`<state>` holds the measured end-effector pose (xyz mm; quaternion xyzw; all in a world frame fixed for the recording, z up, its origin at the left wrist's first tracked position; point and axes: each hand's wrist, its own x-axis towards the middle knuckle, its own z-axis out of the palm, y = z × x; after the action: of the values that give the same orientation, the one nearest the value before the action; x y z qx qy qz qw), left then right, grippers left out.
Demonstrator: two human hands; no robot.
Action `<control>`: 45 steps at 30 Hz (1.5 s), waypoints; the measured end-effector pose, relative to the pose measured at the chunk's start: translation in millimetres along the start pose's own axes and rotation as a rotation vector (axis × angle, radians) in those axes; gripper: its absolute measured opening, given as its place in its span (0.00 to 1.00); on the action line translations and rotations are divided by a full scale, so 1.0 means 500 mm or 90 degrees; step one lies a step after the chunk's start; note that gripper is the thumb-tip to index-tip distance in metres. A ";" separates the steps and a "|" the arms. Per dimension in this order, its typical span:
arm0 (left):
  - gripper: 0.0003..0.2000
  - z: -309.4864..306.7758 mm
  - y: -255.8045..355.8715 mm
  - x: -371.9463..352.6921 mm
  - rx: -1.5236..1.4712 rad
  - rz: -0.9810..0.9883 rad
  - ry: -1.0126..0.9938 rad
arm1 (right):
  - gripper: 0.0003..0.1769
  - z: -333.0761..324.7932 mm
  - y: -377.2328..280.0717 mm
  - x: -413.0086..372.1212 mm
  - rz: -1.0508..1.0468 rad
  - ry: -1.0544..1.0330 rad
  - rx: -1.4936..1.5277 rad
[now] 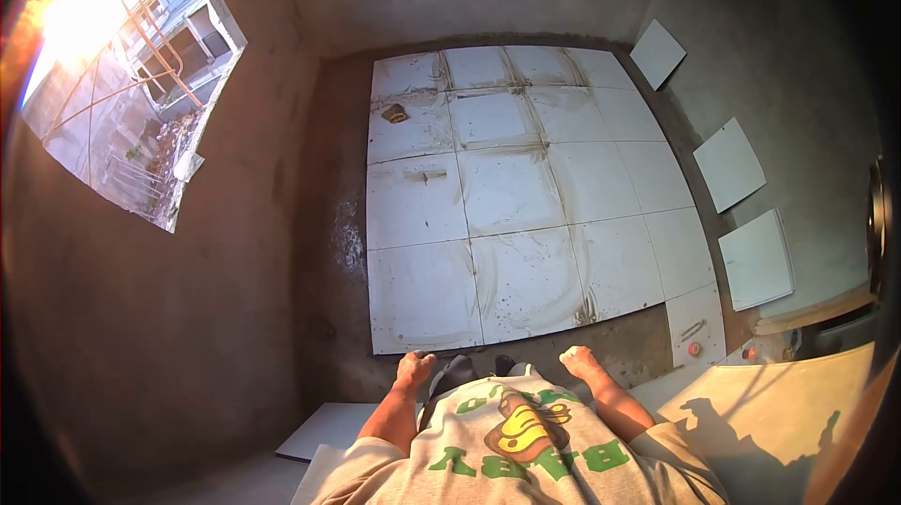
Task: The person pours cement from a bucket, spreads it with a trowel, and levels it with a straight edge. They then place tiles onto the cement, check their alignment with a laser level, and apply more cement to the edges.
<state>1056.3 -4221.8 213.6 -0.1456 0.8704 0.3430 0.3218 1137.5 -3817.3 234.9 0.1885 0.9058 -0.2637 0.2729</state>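
Note:
My left hand [414,368] is held in front of my body with its fingers curled into a loose fist. My right hand [578,361] is closed in much the same way on the other side, and nothing sticks out of either hand. Both are nearest to the front edge of the white tiled floor [521,270], which overlaps them closely in this view. The large square tiles lie in rows, with smears of grey-brown dirt along many joints. A crumpled brown cloth or sponge [394,114] lies on a tile at the far left.
Loose white tiles lean along the right wall: one far [658,53], one midway [730,165], several stacked nearer [756,261]. Another tile [324,425] lies at my left. A red round object [694,349] sits on a narrow tile strip. Sun enters through a window opening [141,83].

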 end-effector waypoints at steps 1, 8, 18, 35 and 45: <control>0.20 -0.021 -0.019 0.029 -0.004 -0.008 0.006 | 0.19 -0.004 -0.026 -0.027 0.031 -0.016 0.021; 0.19 -0.116 -0.089 0.127 -0.055 -0.040 0.025 | 0.18 0.072 -0.095 -0.071 0.087 -0.117 0.038; 0.20 -0.031 0.010 0.104 0.153 0.034 -0.161 | 0.19 0.032 -0.114 -0.120 0.177 0.006 0.137; 0.16 0.237 0.344 0.182 0.508 0.332 -0.126 | 0.18 -0.095 0.318 -0.004 0.140 0.058 0.372; 0.16 0.562 0.770 0.075 0.203 0.316 -0.204 | 0.12 -0.285 0.577 -0.116 0.043 0.307 0.375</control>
<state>975.0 -3750.7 225.8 0.1790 0.8605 0.2888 0.3796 1266.4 -3518.3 262.4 0.3453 0.8227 -0.4515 -0.0050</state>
